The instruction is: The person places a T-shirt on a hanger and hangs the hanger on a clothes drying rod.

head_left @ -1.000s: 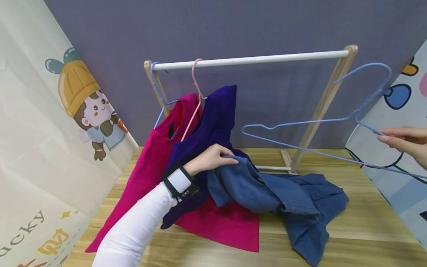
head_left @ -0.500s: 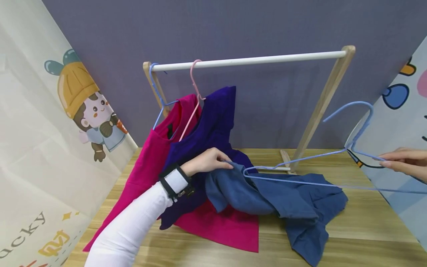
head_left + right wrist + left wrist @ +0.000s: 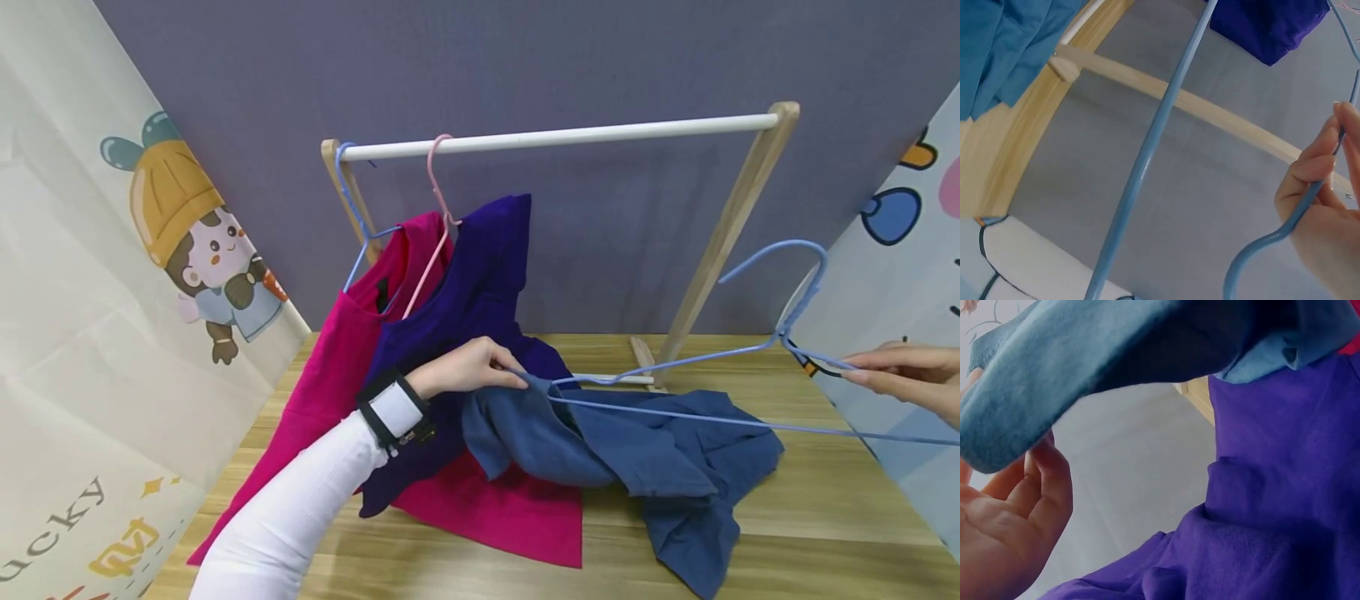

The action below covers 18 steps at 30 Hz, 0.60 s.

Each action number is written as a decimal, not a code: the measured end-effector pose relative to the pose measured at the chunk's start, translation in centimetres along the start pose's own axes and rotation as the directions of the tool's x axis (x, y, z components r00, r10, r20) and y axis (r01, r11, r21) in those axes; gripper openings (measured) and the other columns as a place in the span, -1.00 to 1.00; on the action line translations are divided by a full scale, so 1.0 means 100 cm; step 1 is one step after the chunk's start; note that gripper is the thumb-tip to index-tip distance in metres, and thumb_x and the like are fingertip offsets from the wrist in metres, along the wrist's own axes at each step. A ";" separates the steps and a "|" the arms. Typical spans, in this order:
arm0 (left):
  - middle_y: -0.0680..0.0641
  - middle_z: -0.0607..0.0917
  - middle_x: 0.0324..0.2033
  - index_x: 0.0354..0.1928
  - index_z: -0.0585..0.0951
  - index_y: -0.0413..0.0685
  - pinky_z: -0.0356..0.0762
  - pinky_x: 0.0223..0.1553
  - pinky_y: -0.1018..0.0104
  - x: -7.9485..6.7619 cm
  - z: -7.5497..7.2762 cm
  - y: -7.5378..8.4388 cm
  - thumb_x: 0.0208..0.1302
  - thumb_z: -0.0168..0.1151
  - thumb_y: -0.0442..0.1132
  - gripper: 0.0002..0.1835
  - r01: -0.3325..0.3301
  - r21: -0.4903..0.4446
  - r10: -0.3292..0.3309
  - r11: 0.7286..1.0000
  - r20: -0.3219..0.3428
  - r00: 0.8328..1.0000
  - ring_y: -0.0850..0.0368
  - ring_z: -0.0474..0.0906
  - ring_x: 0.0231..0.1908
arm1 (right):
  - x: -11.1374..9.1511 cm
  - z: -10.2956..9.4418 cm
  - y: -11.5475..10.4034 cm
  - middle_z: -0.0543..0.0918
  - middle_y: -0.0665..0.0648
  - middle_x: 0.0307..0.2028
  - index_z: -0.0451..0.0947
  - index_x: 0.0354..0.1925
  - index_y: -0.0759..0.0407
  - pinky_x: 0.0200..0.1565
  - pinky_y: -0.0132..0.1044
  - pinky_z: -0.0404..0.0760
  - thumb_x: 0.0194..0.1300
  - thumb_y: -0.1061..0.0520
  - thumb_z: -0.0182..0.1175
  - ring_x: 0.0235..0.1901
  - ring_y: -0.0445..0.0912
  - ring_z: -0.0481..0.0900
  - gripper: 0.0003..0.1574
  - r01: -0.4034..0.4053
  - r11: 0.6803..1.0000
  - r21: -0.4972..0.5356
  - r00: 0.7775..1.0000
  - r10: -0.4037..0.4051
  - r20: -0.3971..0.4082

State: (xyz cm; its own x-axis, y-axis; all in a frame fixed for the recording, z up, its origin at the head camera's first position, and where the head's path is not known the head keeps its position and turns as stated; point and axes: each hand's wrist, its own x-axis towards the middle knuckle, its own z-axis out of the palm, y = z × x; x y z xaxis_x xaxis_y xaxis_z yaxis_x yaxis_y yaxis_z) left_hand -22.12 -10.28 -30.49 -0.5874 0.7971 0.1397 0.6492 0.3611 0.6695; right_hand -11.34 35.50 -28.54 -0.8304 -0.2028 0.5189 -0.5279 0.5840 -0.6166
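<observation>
My left hand (image 3: 476,367) pinches the edge of a crumpled slate-blue garment (image 3: 645,450) and lifts it off the table. In the left wrist view, the raised cloth (image 3: 1072,369) covers some fingertips. At far right, my right hand (image 3: 911,375) pinches one arm of a light-blue wire hanger (image 3: 765,422), its hook pointing up. The hanger's other end lies at the garment's lifted edge, close to my left fingers, and its tip is hidden by the cloth. In the right wrist view, thumb and fingers of the hand (image 3: 1329,194) close around the wire.
A wooden rack with a white rail (image 3: 570,136) stands behind. On its left end hang a magenta garment (image 3: 330,358) on a blue hanger and a purple garment (image 3: 480,258) on a pink hanger (image 3: 441,179). Printed curtains (image 3: 82,317) flank the wooden table (image 3: 825,500).
My right hand has lowered the hanger from above the garment and moved it slightly left, so its far end meets the cloth. The left hand has dipped slightly, still holding the edge.
</observation>
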 end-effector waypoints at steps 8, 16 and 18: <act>0.01 0.69 -0.40 -0.34 0.66 -0.01 0.45 -0.34 0.46 0.001 0.006 0.005 0.06 0.24 -0.19 -0.88 0.014 0.002 -0.014 1.000 0.002 1.000 0.38 0.49 -0.41 | -0.002 0.016 -0.013 0.52 -0.30 -0.42 0.55 -0.27 0.33 -0.60 -0.56 0.22 0.00 0.53 0.10 -0.50 -0.37 0.34 -0.70 -0.092 0.995 -0.044 0.995 0.091 -0.027; 0.08 0.63 -0.56 -0.44 0.65 -0.01 0.37 -0.46 0.48 0.004 0.011 0.014 0.04 0.25 -0.18 -0.92 0.002 0.016 -0.002 1.000 0.015 1.000 0.39 0.38 -0.56 | 0.003 0.033 -0.025 0.41 -0.39 -0.31 0.49 -0.09 0.23 -0.40 -0.34 0.47 0.16 0.05 0.15 -0.40 -0.49 0.37 -0.62 -0.374 0.903 -0.212 0.913 0.398 0.087; 0.10 0.61 -0.59 -0.46 0.64 0.00 0.34 -0.47 0.48 0.005 0.013 0.017 0.05 0.24 -0.19 -0.93 -0.011 0.025 0.011 1.000 0.029 1.000 0.39 0.35 -0.58 | 0.007 0.040 -0.029 0.48 -0.22 -0.27 0.49 -0.07 0.20 -0.37 -0.18 0.50 0.16 -0.01 0.14 -0.40 -0.47 0.38 -0.58 -0.380 0.897 -0.227 0.904 0.412 0.116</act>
State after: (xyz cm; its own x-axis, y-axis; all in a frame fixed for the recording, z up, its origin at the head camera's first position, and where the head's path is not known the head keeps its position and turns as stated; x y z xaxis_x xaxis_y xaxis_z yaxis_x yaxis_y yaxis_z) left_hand -20.72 -8.65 -30.25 -0.5664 0.8145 0.1257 0.6678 0.3642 0.6492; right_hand -11.12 30.49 -28.72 -0.9887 -0.0341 0.1462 -0.1180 0.7789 -0.6159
